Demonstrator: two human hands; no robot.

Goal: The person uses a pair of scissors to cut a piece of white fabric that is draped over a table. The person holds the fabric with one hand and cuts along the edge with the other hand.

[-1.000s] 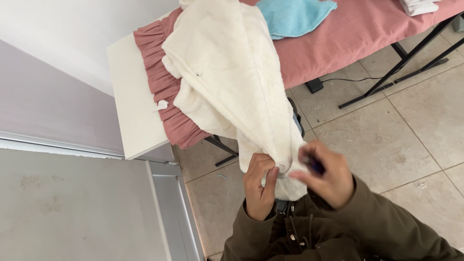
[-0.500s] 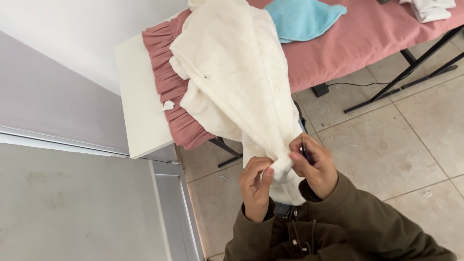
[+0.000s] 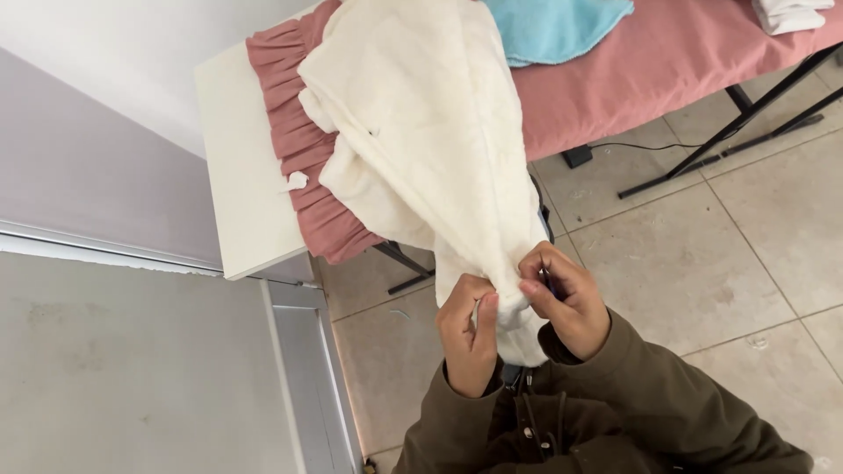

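A cream fleecy garment (image 3: pixel 421 149) hangs from the pink-covered table (image 3: pixel 650 61) down toward me. My left hand (image 3: pixel 470 329) pinches its lower end from the left. My right hand (image 3: pixel 566 294) grips the same bunched end from the right, and a small dark object shows between its fingers. Both hands sit close together above the tiled floor, in olive-brown sleeves.
A light blue cloth (image 3: pixel 558 26) lies on the table behind the garment, and a folded white item (image 3: pixel 790 13) at the far right. A white shelf (image 3: pixel 241 167) juts from the wall at left. Black table legs (image 3: pixel 729 132) and a cable cross the tiled floor (image 3: pixel 746 263).
My right hand has come in from the right and closed on the garment's lower end beside my left hand. The view has shifted slightly.
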